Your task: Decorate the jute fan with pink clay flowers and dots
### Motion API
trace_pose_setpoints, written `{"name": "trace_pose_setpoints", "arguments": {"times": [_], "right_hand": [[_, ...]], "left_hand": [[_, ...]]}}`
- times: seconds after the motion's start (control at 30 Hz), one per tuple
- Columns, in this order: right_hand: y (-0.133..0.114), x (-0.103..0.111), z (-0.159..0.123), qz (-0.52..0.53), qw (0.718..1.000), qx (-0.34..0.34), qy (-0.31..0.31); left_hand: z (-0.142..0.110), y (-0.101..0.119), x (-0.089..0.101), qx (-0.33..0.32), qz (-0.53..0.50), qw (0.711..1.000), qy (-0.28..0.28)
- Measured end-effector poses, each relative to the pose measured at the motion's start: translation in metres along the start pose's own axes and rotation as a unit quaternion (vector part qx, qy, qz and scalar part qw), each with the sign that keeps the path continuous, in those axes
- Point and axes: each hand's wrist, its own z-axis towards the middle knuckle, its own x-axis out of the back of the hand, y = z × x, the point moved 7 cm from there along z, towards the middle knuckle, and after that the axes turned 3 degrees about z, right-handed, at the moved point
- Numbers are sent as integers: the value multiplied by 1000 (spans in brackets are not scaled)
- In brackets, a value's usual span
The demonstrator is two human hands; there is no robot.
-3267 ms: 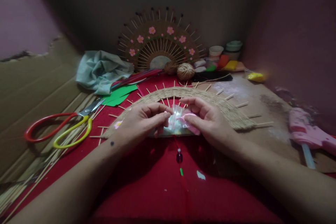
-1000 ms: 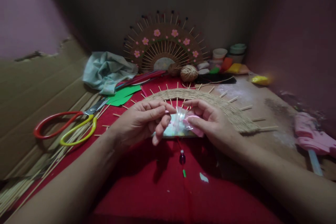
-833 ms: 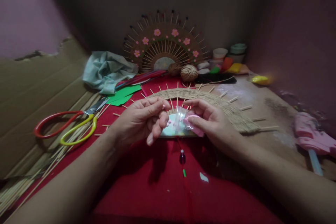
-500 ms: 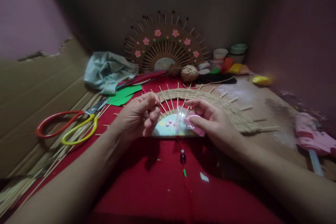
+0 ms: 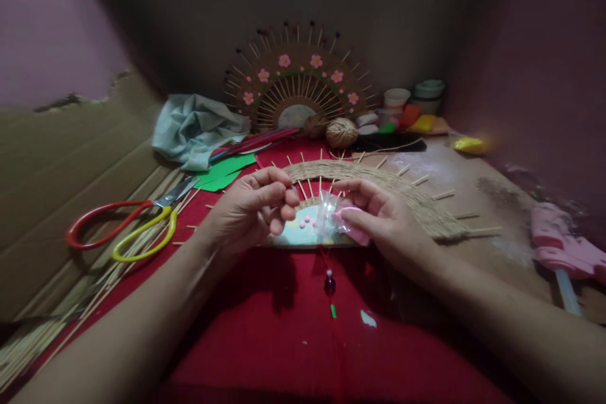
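My right hand [image 5: 379,211] is closed on a small clear plastic bag of pink clay [image 5: 354,222], pinched between thumb and fingers. My left hand [image 5: 258,205] hovers to its left with the thumb pressed to curled fingers; whatever is between them is too small or hidden to make out. Below both hands lies a woven half-round fan [image 5: 407,192] with thin sticks poking past its rim. Several pink clay balls [image 5: 307,221] rest on its pale blue centre piece [image 5: 288,237]. From the fan's lower edge runs a red cord with a dark purple bead [image 5: 329,285].
Large scissors [image 5: 142,224], green sheets [image 5: 220,172] and thin sticks [image 5: 95,297] lie left. A finished flowered fan [image 5: 300,76] stands behind, near a twine ball [image 5: 341,133], a crumpled cloth [image 5: 196,129] and coloured clay packs [image 5: 423,123]. A pink glue gun [image 5: 565,240] is at right.
My left hand has shifted slightly right and its fingers have changed position against the thumb. My right hand stays still with the bag.
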Motion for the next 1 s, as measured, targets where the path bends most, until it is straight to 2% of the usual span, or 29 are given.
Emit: {"name": "trace_pose_setpoints", "arguments": {"times": [0.13,0.23,0.4,0.6,0.73,0.87,1.0], "right_hand": [[1,2,0,-2,1000,0,5],[-1,7,1,9,1000,8,26],[-1,16,3,31,998,7,63],[0,17,2,25,997,-4,69],[0,16,3,41,997,0,58],[7,11,5,75,997,-20,22],[6,9,6,67,997,-25,13]], "left_hand": [[1,3,4,-22,3,1000,8],[2,1,5,4,9,1000,13],[2,-2,-1,20,45,999,-17],[0,-3,7,-1,110,994,23],[0,-6,6,25,117,993,11],[2,-9,3,27,96,995,-15],[5,-9,5,28,84,996,-5]]}}
